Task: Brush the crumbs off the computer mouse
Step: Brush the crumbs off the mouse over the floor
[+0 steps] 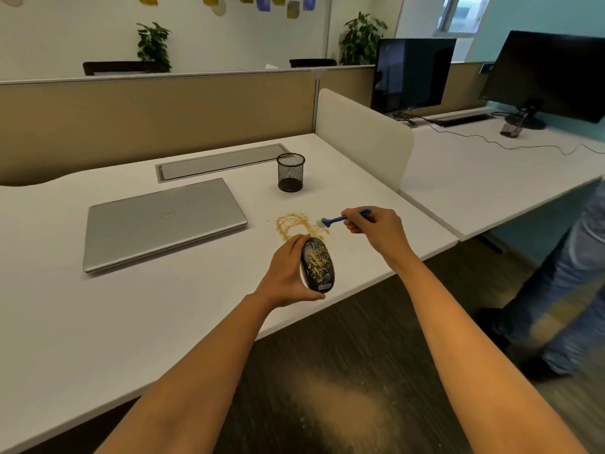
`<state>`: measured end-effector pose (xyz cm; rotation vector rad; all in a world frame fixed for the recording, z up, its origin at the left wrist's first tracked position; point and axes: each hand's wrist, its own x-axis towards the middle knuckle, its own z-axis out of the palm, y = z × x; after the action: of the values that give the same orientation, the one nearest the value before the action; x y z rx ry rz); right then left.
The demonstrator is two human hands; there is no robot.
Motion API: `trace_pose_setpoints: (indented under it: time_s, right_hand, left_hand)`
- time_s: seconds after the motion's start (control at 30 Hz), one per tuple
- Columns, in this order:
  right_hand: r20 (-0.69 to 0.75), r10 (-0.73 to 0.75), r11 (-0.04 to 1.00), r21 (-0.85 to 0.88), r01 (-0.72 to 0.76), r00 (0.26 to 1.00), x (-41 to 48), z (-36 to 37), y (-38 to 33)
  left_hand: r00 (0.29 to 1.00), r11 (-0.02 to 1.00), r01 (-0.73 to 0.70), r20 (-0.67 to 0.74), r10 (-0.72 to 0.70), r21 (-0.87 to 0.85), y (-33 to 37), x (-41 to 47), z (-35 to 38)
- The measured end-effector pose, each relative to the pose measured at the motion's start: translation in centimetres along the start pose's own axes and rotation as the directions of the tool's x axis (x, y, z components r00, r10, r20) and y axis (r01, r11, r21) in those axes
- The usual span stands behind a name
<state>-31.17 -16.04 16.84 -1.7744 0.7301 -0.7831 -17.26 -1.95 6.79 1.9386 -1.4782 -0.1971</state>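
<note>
**Crumb-speckled mouse in one hand, brush in the other**

The computer mouse (318, 267) is black, glossy and oval, with a small pale label at its near end. The left hand (288, 273) grips it from its left side over the white desk (196, 306), top face tilted toward the camera. Yellowish crumbs (317, 261) speckle its back. A ring of crumbs (296, 224) lies on the desk just beyond it. The brush (334, 220) is small and blue with pale bristles. The right hand (376, 229) pinches its handle, and its head is at the ring's right edge, apart from the mouse.
</note>
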Motion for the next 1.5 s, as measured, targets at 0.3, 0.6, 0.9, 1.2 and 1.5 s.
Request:
trace_pose_setpoints:
  time_s: [0.3,0.6,0.9,1.2,1.5]
  right_hand:
    - [0.154,-0.022,0.965,-0.253,0.061,0.988,0.0,-1.1,-0.1]
    - [0.217,-0.066,0.953,-0.275,0.125,0.974,0.1,-4.4,-0.3]
    - [0.319,-0.014,0.932,-0.339,0.127,0.948,-1.1,-7.9,0.7]
    - [0.319,-0.005,0.935,-0.335,0.118,0.948,-2.1,-10.0,2.1]
    - [0.312,-0.01,0.939,-0.324,0.117,0.95,-2.6,-12.9,2.5]
  left_hand:
    - [1.0,1.0,-0.03,-0.009,0.03,-0.005,1.7,0.0,0.9]
    - [1.0,1.0,0.003,-0.017,-0.003,0.01,3.6,-0.3,2.6]
    - [0.999,1.0,0.029,-0.032,-0.028,0.002,6.4,-0.2,5.2]
    - [0.999,1.0,-0.009,-0.04,0.01,0.008,9.2,-0.2,7.7]
    - [0.998,0.999,-0.019,-0.06,0.021,0.027,11.8,-0.2,9.7]
